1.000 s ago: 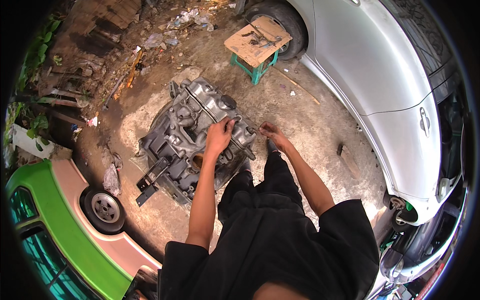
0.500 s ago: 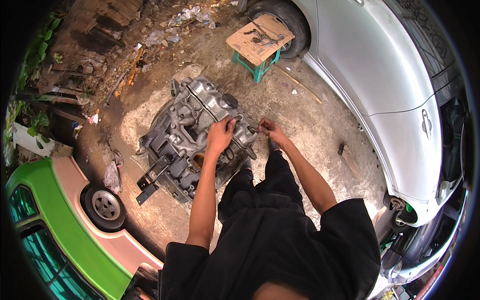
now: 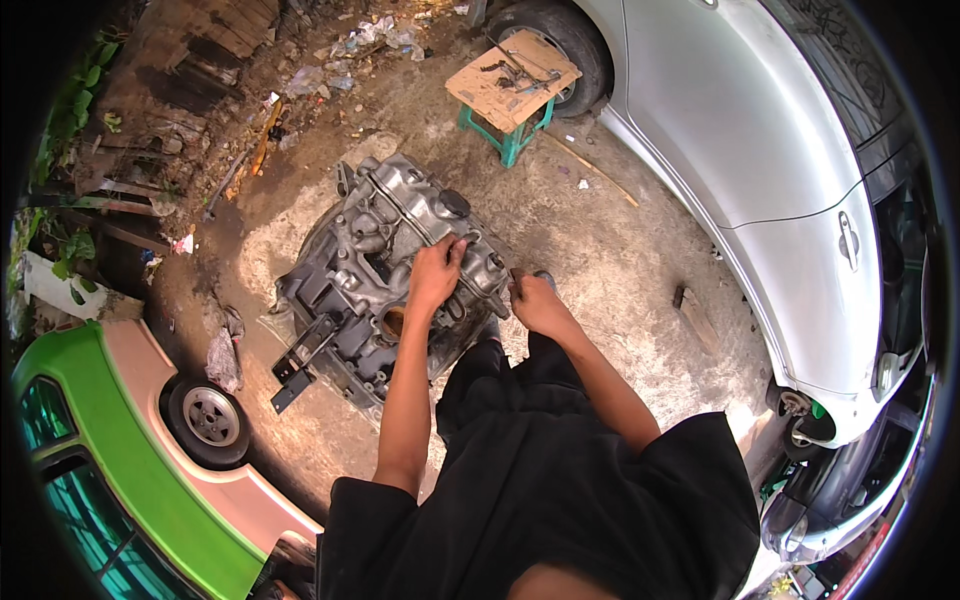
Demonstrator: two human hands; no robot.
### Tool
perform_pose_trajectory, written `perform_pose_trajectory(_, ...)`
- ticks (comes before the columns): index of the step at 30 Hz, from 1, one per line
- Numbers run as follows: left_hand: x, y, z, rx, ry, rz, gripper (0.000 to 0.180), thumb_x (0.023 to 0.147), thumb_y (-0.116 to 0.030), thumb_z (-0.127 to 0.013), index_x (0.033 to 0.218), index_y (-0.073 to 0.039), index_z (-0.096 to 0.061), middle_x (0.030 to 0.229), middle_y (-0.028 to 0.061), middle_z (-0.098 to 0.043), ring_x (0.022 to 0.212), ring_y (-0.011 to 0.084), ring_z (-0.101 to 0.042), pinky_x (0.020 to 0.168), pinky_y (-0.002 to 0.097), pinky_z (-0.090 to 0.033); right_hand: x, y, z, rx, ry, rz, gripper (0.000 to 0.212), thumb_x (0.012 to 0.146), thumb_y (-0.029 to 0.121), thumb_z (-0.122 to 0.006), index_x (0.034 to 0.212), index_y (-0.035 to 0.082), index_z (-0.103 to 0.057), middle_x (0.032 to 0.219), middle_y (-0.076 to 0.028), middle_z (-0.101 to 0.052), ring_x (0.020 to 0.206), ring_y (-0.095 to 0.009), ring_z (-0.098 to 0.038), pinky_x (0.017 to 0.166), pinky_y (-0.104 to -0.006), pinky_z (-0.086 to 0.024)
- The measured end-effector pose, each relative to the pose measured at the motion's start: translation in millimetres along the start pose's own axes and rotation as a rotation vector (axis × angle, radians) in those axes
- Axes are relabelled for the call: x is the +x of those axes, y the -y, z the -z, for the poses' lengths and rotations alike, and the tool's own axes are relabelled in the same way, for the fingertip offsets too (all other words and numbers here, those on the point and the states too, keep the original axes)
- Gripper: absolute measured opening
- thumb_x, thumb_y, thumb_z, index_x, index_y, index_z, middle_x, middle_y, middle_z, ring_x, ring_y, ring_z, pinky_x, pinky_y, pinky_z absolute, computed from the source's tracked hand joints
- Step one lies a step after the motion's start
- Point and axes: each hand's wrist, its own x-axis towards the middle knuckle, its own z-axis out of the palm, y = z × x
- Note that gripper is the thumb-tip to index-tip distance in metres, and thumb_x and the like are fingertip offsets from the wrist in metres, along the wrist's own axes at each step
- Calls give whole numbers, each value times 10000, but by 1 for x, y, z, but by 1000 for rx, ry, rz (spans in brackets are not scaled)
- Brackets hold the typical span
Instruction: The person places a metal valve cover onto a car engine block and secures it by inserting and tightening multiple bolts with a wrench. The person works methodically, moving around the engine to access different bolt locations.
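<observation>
A grey metal car engine (image 3: 372, 222) stands on the ground in front of me, with a round black cap (image 3: 454, 204) on its ribbed top cover. My left hand (image 3: 436, 274) rests over that cover, fingers bent and pinched together; what lies between them is too small to make out. At the engine's right end, beside its near corner, my right hand (image 3: 537, 304) is closed with the fingertips against the side. Whatever it grips is hidden behind the fingers. A black bracket (image 3: 292, 388) sticks out at the engine's near left.
A green stool (image 3: 510, 150) topped by a board (image 3: 500, 72) with several tools stands beyond the engine. A silver car (image 3: 740, 130) fills the right, a green and pink car (image 3: 130, 440) the lower left. A wood block (image 3: 696, 318) lies right; litter (image 3: 375, 40) lies far left.
My right hand has moved down and closer against the engine's right end, its back now turned up. The left hand stays at the cover. The whole view has shifted slightly.
</observation>
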Motion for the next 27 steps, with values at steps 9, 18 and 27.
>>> perform_pose_trajectory(9, 0, 0, 0, -3, 4, -12, 340, 980, -311, -538, 974, 16, -628, 595, 246, -495, 544, 420, -470, 565, 455, -388, 11, -62, 19, 483, -110, -29, 243, 965, 174, -509, 1152, 41, -587, 776, -101, -578, 657, -211, -552, 599, -325, -427)
perform_pose_trajectory(18, 0, 2, -2, -1, -41, -49, 331, 968, -300, -551, 996, 17, -643, 629, 263, -532, 605, 449, -532, 602, 469, -420, 11, -66, -2, 835, -56, -105, 219, 1035, 264, -465, 1053, 91, -598, 609, 61, -383, 460, -38, -287, 423, -227, -235)
perform_pose_trajectory(27, 3, 4, -4, 1, -27, -35, 286, 954, -266, -569, 947, 9, -646, 644, 263, -529, 605, 458, -512, 579, 466, -410, 18, -50, -18, 472, -247, 120, 198, 1035, 205, -440, 987, 55, -560, 542, -40, -427, 434, -115, -410, 454, -326, -352)
